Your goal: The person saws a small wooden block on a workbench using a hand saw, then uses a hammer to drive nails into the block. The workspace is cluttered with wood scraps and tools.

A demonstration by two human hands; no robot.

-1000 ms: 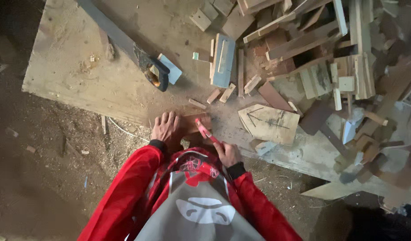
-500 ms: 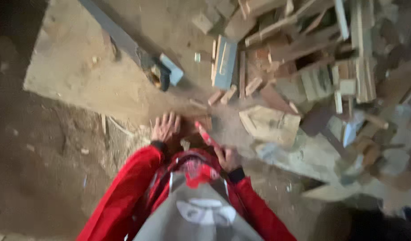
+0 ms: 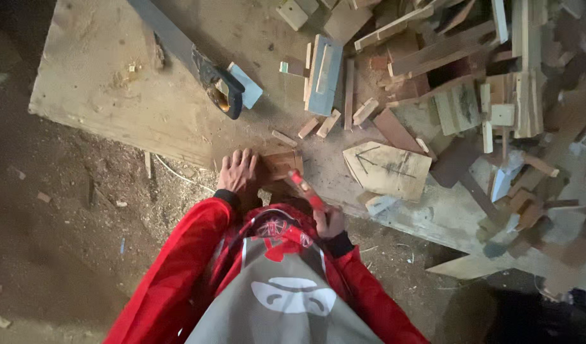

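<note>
Wooden offcuts cover the far side of the board table (image 3: 114,108) in the head view. The left hand (image 3: 237,172) lies flat and open, fingers spread, pressing the near-left edge of a small reddish wood block (image 3: 281,164) at the table's near edge. The right hand (image 3: 329,222) has its grip closed round a red-handled tool (image 3: 306,189), whose long axis slants up-left, tip at the block. So the block lies just ahead-left of that grip, the left hand touching it. A handsaw (image 3: 191,60) rests well beyond.
</note>
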